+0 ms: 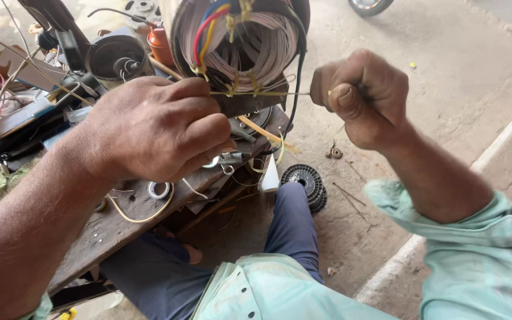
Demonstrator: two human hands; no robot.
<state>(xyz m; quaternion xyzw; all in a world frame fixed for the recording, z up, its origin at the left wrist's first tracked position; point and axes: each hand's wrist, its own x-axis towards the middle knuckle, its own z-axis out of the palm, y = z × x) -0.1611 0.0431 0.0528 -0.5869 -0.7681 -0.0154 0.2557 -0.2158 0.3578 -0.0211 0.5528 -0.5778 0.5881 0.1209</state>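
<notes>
A motor stator (238, 44) with pale copper windings and red, blue and yellow leads stands on a worn wooden bench (99, 231). My left hand (155, 130) pinches a thin yellowish tying thread (262, 93) close to the winding. My right hand (360, 95) is a closed fist gripping the thread's other end, which is stretched taut and level between both hands just below the coil. A black cable (297, 77) hangs down the stator's right side.
Clutter fills the bench's left part: a round metal housing (114, 56), an orange can (160, 44), wires, tools. A tape roll (159, 190) and a yellow wire loop lie near the bench edge. A black spool (307, 185) sits on the concrete floor by my knee.
</notes>
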